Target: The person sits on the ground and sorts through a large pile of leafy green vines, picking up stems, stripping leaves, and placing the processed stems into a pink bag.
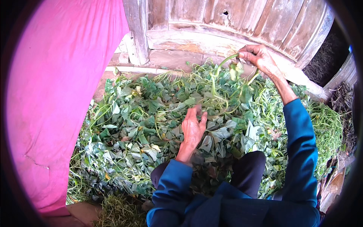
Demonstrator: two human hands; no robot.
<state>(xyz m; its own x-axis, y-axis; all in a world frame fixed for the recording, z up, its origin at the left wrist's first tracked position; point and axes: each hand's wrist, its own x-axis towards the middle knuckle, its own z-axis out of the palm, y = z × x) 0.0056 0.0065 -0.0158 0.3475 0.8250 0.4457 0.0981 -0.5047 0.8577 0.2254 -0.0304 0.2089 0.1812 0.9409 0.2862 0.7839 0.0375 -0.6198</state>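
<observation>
My right hand (260,59) pinches a green vine stem (224,63) between thumb and fingers, raised near the wooden wall. The stem loops down toward the pile, and a few blurred leaves hang below the hand. Lower and to the left, my left hand (193,124) is held over the leaves, thumb apart from the fingers. Its fingertips are blurred, and a thin stem passes close to them. Beneath both hands spreads a broad heap of leafy green vines (170,109), many leaves showing pale undersides.
A bright pink cloth (65,71) hangs along the left side. Ahead stand a weathered plank wall (224,17) and a wooden post (137,34). A pale pole (141,69) lies along the wall's foot. More stems (120,210) are piled at the lower left, and dry brush (341,113) lies at right.
</observation>
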